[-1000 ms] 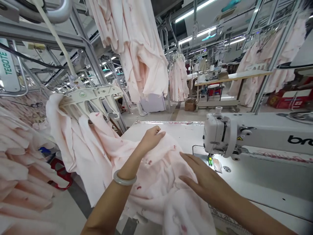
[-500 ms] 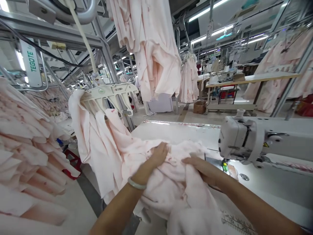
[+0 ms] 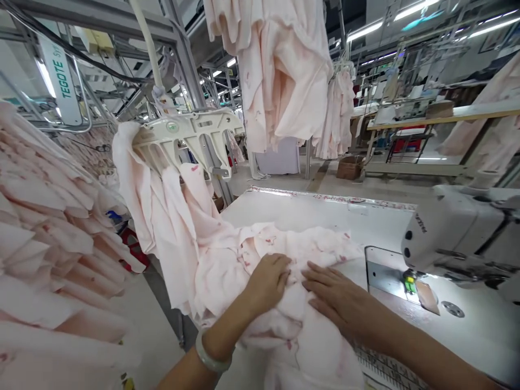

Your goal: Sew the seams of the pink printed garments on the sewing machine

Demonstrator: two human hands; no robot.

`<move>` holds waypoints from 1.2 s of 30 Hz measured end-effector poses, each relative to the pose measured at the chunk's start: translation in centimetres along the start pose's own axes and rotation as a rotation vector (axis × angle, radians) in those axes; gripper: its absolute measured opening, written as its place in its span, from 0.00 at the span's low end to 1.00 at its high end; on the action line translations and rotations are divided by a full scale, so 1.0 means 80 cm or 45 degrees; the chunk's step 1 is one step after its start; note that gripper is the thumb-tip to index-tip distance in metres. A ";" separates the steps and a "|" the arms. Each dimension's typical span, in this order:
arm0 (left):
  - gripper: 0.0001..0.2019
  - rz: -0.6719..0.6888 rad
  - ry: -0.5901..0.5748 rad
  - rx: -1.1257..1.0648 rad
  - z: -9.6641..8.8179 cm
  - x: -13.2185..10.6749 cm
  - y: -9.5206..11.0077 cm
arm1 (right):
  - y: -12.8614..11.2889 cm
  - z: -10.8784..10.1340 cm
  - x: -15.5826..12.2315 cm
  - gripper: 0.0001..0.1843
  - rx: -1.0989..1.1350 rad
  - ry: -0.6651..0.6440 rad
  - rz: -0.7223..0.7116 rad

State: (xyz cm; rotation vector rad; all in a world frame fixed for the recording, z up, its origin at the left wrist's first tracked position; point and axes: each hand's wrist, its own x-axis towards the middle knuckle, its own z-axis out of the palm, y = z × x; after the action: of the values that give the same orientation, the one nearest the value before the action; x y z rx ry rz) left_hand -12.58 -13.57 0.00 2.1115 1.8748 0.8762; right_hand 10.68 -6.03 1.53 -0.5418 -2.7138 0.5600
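A pale pink garment (image 3: 260, 244) with small reddish prints lies bunched on the white sewing table, and part of it hangs over the front edge. My left hand (image 3: 268, 284), with a pale bangle at the wrist, has its fingers curled onto the cloth and gripping a fold. My right hand (image 3: 337, 292) rests palm down on the same garment, fingers stretched out and slightly apart. To the left, the cloth runs up to a cream plastic hanger clamp (image 3: 190, 135), which holds several pink pieces.
On the right stands a sewing machine (image 3: 459, 233) with its metal needle plate (image 3: 385, 273) beside my right hand. Many pink pieces (image 3: 52, 233) hang at the left, and more garments (image 3: 284, 81) hang overhead. Beyond the table (image 3: 292, 206) are a cardboard box (image 3: 350, 167) and other workstations.
My right hand has moved away from the machine and flattened on the cloth. My left hand has shifted slightly towards me along the garment. The view has turned, placing the machine farther right.
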 end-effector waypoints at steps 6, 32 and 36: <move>0.18 -0.093 -0.056 0.140 0.002 -0.040 0.014 | 0.029 0.009 -0.030 0.23 0.010 -0.010 0.045; 0.16 -0.071 -0.180 0.052 -0.017 -0.015 0.021 | 0.051 0.024 0.017 0.12 0.211 0.105 0.114; 0.12 0.004 -0.138 -0.006 -0.035 0.053 0.001 | 0.044 0.026 0.018 0.12 0.262 0.181 0.153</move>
State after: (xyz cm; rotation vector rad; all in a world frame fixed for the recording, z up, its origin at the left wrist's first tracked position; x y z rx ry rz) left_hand -13.88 -10.19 3.59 2.1143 1.8149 0.7500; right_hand 9.67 -3.02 -1.47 -0.6655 -2.4663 0.7901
